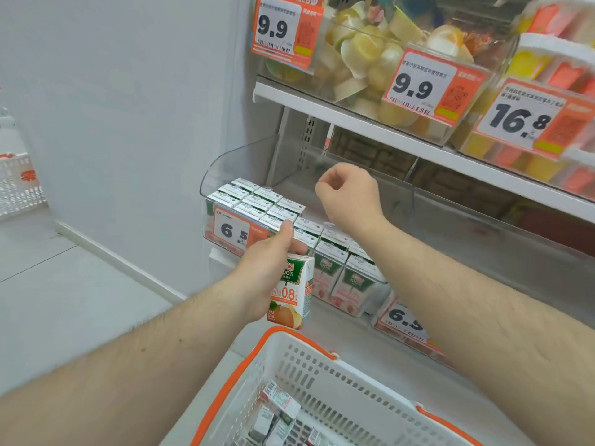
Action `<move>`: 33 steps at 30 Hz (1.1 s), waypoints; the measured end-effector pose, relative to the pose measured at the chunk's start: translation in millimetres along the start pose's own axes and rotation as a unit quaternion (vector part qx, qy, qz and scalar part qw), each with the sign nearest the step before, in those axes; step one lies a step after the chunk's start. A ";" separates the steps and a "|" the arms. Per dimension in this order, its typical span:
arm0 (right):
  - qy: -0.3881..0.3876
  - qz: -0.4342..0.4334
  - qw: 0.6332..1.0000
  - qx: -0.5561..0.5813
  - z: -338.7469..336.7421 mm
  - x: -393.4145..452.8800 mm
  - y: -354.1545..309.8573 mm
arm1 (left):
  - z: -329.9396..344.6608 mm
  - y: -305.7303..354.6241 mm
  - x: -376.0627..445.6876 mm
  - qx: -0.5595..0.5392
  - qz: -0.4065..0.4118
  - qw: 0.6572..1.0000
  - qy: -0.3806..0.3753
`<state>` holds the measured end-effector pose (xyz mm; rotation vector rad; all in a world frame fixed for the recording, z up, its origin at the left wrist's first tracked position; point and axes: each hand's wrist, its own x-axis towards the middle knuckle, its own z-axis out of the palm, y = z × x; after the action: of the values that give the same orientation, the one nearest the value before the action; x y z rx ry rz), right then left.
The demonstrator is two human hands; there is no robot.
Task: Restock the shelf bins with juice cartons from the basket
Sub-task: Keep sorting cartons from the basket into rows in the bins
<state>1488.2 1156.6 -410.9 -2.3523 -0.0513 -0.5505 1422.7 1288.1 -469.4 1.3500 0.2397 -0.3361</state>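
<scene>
— One carton at a time? Why hold it like that?

— My left hand (269, 268) has its grip curled round the top of the juice carton (291, 292), upright, so it drops in beside the rows already standing in the clear shelf bin (225, 162).

— And where is it now?

— Just in front of the bin's front edge, above the basket (289, 358), where more cartons (277, 410) lie.

— Your other hand?

— My right hand (349, 196) hangs over the bin's bare right side, fingers loosely curled, holding nothing. I judge it's there to steady the rows.
</scene>
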 end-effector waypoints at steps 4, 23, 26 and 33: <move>0.007 0.021 0.995 0.102 -31.1 -78.9 0.4 | 20.4 -3.4 -17.9 -0.001 0.032 0.999 -0.024; -0.028 0.203 0.924 0.323 -128.9 -199.2 72.6 | 103.9 -42.5 -67.0 0.084 0.144 0.959 -0.231; 0.001 0.194 0.910 0.368 -144.6 -202.5 82.5 | 107.0 -57.1 -65.6 0.206 0.233 0.915 -0.257; 0.061 0.195 0.956 0.212 -168.0 -204.8 99.0 | 145.1 -71.9 -62.7 0.290 0.376 0.855 -0.208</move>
<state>1257.9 996.2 -445.8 -1.8396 0.3162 -0.4349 1334.4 1139.2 -482.4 1.7984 -0.8085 -0.0155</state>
